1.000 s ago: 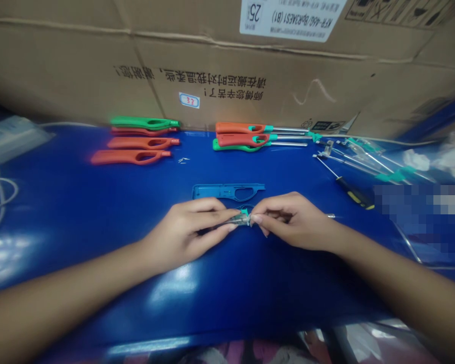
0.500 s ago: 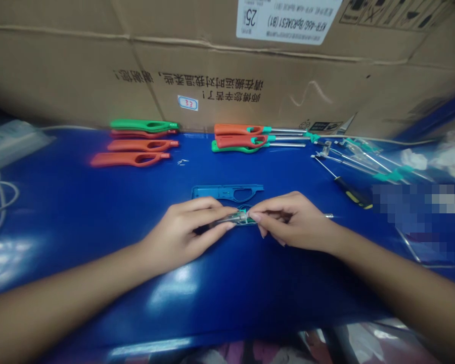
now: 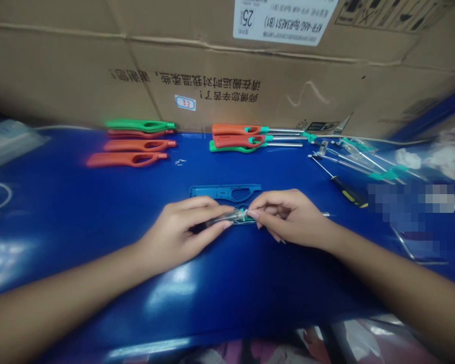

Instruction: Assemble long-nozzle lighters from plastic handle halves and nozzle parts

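My left hand (image 3: 185, 225) grips a clear lighter fuel tank (image 3: 225, 218) between thumb and fingers. At the tank's right end is a small green and white fitting (image 3: 244, 214). My right hand (image 3: 293, 218) pinches close against this fitting; whatever is between its fingertips is too small to name. Under both hands lies a blue lighter handle half (image 3: 246, 223), mostly covered, with a thin wire loop at its upper edge. A metal tip (image 3: 326, 214) pokes out right of my right hand. Just behind, a second blue handle half (image 3: 208, 191) rests with its inside up.
Orange, red and green handle shells (image 3: 132, 146) lie at back left, beside tiny metal pieces (image 3: 180, 162). Lighters with metal tubes (image 3: 238, 141) sit at back centre. Rods with green parts (image 3: 364, 161) and a screwdriver (image 3: 345, 190) are at right. A cardboard box (image 3: 79, 60) stands behind.
The whole view has shifted slightly left. Both hands keep their places at the tank, with the right fingers slightly changed in their pinch; little else differs.
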`<action>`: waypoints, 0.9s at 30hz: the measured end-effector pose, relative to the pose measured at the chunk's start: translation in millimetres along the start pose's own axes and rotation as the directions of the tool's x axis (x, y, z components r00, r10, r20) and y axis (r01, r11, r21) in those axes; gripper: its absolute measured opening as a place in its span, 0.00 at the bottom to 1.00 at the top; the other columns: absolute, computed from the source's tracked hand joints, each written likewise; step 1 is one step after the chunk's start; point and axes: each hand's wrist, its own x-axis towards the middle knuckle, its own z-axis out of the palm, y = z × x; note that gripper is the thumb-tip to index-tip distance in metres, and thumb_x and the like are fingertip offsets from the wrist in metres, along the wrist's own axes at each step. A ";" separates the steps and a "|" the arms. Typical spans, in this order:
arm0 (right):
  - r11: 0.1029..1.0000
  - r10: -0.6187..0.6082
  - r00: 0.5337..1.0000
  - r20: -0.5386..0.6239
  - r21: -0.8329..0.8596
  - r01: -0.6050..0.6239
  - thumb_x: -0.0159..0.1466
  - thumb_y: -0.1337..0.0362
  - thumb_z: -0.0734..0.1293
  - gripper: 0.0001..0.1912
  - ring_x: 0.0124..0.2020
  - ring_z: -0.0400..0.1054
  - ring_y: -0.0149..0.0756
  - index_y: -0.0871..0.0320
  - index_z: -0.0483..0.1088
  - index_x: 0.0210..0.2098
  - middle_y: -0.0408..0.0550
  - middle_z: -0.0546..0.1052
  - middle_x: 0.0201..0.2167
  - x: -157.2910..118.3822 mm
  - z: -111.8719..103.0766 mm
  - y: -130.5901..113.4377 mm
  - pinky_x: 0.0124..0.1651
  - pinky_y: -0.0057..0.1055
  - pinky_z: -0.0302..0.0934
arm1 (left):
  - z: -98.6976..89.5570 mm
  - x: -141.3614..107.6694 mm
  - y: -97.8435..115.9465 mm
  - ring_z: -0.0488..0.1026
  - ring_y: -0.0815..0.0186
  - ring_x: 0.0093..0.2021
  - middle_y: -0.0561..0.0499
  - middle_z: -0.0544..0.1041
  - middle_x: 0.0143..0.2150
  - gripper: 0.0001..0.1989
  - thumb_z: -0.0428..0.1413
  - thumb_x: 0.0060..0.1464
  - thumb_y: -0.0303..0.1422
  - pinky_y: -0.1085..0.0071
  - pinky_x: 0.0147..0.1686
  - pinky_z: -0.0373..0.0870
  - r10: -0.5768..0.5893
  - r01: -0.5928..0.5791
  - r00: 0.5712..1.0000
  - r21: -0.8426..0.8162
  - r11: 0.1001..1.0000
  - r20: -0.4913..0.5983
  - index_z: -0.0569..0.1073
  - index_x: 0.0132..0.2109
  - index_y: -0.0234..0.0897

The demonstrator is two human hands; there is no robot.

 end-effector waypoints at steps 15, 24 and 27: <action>0.998 0.015 0.998 -0.056 -0.052 -0.018 0.66 0.60 0.67 0.10 0.17 0.63 0.22 0.61 0.73 0.33 0.43 0.76 0.22 3.0 10.5 -3.6 0.20 0.20 0.57 | 0.3 2.6 -2.5 0.81 0.70 0.38 0.49 0.83 0.42 0.11 0.60 0.62 0.28 0.80 0.40 0.76 -0.066 0.066 0.998 -0.027 0.997 -0.001 0.81 0.51 0.36; 0.992 0.060 0.996 -0.066 -0.109 -0.067 0.66 0.56 0.68 0.13 0.23 0.68 0.27 0.60 0.74 0.33 0.47 0.79 0.24 1.1 13.7 -3.5 0.26 0.24 0.60 | -0.4 3.8 -1.4 0.82 0.67 0.37 0.47 0.84 0.40 0.10 0.60 0.63 0.30 0.76 0.38 0.78 -0.065 0.064 0.998 -0.067 0.996 -0.020 0.82 0.50 0.36; 0.992 0.058 0.996 -0.066 -0.105 -0.065 0.66 0.55 0.67 0.14 0.23 0.68 0.28 0.60 0.74 0.34 0.47 0.79 0.25 0.9 14.2 -1.8 0.27 0.25 0.60 | -0.9 3.6 -1.3 0.82 0.67 0.37 0.47 0.84 0.40 0.10 0.60 0.63 0.30 0.75 0.39 0.78 -0.054 0.052 0.998 -0.065 0.997 -0.026 0.82 0.49 0.37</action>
